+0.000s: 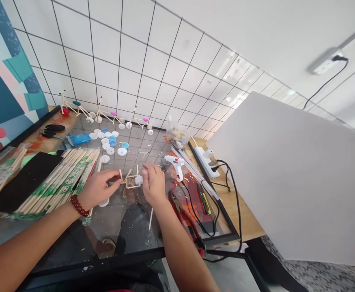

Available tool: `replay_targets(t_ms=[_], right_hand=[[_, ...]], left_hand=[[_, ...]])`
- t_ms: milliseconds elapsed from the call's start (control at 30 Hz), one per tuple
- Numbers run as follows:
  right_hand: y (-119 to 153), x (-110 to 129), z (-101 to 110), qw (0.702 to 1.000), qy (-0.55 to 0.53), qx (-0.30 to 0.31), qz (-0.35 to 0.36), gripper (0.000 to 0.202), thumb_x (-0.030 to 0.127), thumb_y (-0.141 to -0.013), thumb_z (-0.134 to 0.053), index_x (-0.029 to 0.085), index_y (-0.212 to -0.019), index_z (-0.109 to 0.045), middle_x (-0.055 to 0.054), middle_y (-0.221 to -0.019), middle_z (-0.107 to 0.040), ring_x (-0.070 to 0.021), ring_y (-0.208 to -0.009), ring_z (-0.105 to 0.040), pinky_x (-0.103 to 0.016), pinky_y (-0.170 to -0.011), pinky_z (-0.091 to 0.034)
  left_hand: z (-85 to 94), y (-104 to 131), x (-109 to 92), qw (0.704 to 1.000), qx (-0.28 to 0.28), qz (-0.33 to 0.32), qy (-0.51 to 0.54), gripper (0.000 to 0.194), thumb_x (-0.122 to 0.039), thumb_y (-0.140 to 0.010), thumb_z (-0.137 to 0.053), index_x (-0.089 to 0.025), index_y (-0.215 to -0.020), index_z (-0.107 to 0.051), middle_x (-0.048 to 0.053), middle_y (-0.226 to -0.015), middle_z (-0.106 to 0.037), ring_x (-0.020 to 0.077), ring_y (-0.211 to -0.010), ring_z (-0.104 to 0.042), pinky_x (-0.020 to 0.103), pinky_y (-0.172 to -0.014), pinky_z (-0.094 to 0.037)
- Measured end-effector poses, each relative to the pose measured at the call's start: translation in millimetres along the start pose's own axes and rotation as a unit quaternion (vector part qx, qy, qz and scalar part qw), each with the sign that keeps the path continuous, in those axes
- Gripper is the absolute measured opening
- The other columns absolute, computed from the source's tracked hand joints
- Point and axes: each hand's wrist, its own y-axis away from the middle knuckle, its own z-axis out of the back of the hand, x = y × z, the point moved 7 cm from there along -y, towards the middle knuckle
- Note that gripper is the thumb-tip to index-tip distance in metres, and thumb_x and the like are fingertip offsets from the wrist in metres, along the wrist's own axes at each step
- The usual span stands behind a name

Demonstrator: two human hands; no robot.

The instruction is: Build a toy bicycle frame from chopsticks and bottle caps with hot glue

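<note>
Stick frame, head view: small square between my hands, only partly built, I judge.
Left hand: mine pinches a short stick.
Right hand: mine curls beside a whitish piece; I can't tell whether it grips.
Finished models: three stick models stand behind on wheels.
Unfinished: no wheels show on my frame; loose caps lie beyond.
Wrapper print: green on the wrapped sticks, illegible.

Near the centre you have two hands, one stick frame and one glue gun. You have three stick tricycles upper left, two power strips in the right half.
</note>
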Motion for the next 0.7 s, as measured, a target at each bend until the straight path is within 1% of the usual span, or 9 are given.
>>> replay_targets(t_ms=[133,300,467,600,700], right_hand=[[-1.7,-1.7,-0.1,1.000,0.007,-0.001,-0.001,0.029,0.029,-0.103,-0.040,0.019,-0.119,-0.063,-0.010,-0.117,-0.067,-0.0245,-0.109,-0.059,-0.039,-0.093,-0.040],[-2.7,-3.1,-0.1,1.000,0.014,0.000,-0.002,0.030,0.030,-0.104,-0.038,0.020,-0.118,-0.063,-0.010,-0.115,-0.067,-0.0244,-0.107,-0.058,-0.039,-0.092,-0.039],[-3.2,-2.7,-2.4,1.000,0.017,0.010,-0.002,0.030,0.031,-0.104,-0.039,0.020,-0.117,-0.063,-0.010,-0.114,-0.068,-0.0248,-0.106,-0.058,-0.039,-0.091,-0.038],[-3.7,-3.2,-2.5,1.000,0.015,0.009,-0.004,0.030,0.030,-0.104,-0.038,0.020,-0.117,-0.063,-0.009,-0.115,-0.068,-0.0244,-0.106,-0.058,-0.039,-0.091,-0.037],[-3.6,-3.5,-2.5,1.000,0.013,0.008,-0.004,0.030,0.031,-0.104,-0.038,0.021,-0.118,-0.063,-0.009,-0.116,-0.068,-0.0245,-0.106,-0.058,-0.039,-0.091,-0.037]], left_hand=[[1.5,-0.3,-2.1,1.000,-0.003,0.004,-0.013,0.029,-0.036,-0.087,-0.054,-0.022,-0.104,-0.073,0.008,-0.107,-0.076,0.0237,-0.090,-0.071,0.022,-0.049,-0.049],[4.0,-1.1,-7.6,1.000,0.001,0.014,-0.017,0.034,-0.029,-0.083,-0.051,-0.019,-0.109,-0.070,0.011,-0.112,-0.074,0.0251,-0.093,-0.071,0.024,-0.051,-0.050],[5.1,-1.2,-7.0,1.000,-0.007,0.002,-0.009,0.043,-0.019,-0.077,-0.049,-0.016,-0.117,-0.066,0.012,-0.116,-0.072,0.0255,-0.102,-0.070,0.030,-0.072,-0.059],[4.2,-1.0,-1.7,1.000,-0.004,0.020,-0.002,0.052,-0.017,-0.077,-0.048,-0.018,-0.127,-0.062,0.011,-0.122,-0.071,0.0266,-0.107,-0.069,0.035,-0.081,-0.060],[6.0,-0.9,-1.4,1.000,-0.015,0.017,0.006,0.056,-0.015,-0.077,-0.046,-0.019,-0.132,-0.058,0.011,-0.123,-0.070,0.0260,-0.109,-0.068,0.040,-0.091,-0.059]])
